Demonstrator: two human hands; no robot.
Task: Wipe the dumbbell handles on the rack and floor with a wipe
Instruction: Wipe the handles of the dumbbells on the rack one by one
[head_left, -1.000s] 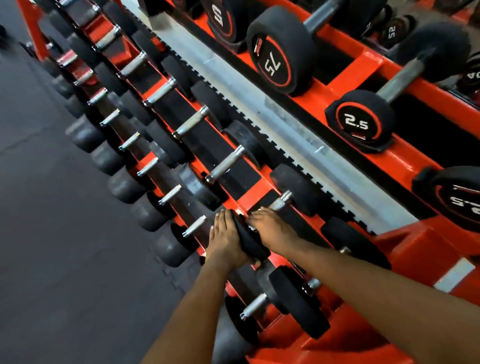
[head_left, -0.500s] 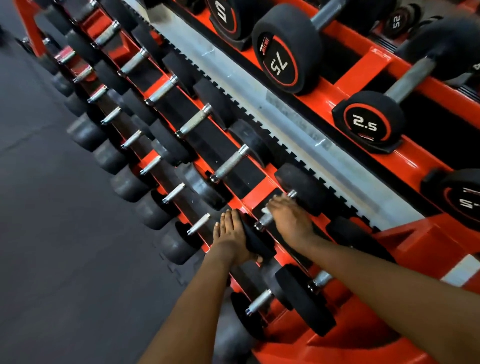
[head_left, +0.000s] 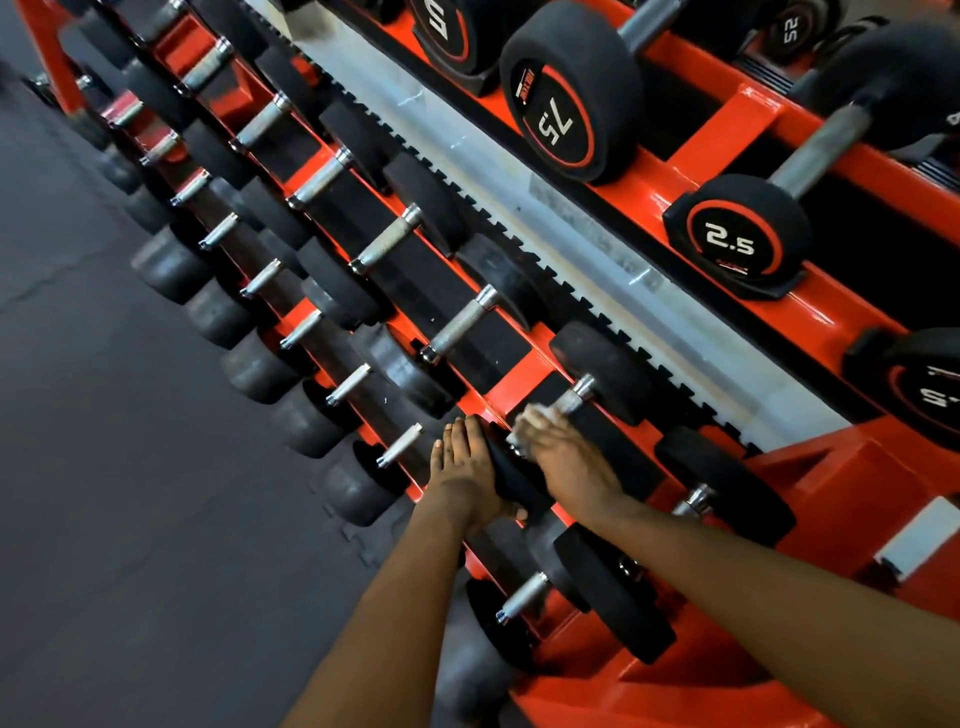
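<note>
A black dumbbell lies on the middle tier of the orange rack (head_left: 524, 382). My left hand (head_left: 465, 470) rests with straight fingers against its near black head (head_left: 511, 478). My right hand (head_left: 563, 457) curls over the chrome handle (head_left: 574, 397) with a white wipe (head_left: 537, 415) bunched under the fingers. Only the far end of that handle shows beyond my fingers. The far head (head_left: 602, 369) sits against the toothed rail.
More dumbbells with chrome handles (head_left: 465, 319) fill the middle and lower tiers up to the left. Large ones marked 75 (head_left: 563, 119) and 2.5 (head_left: 735, 241) sit on the top tier. Dark rubber floor (head_left: 104, 467) lies to the left.
My right hand has slid along the chrome handle, out toward the far head and back toward the near head. The left hand has stayed on the near head. The view has shifted slightly.
</note>
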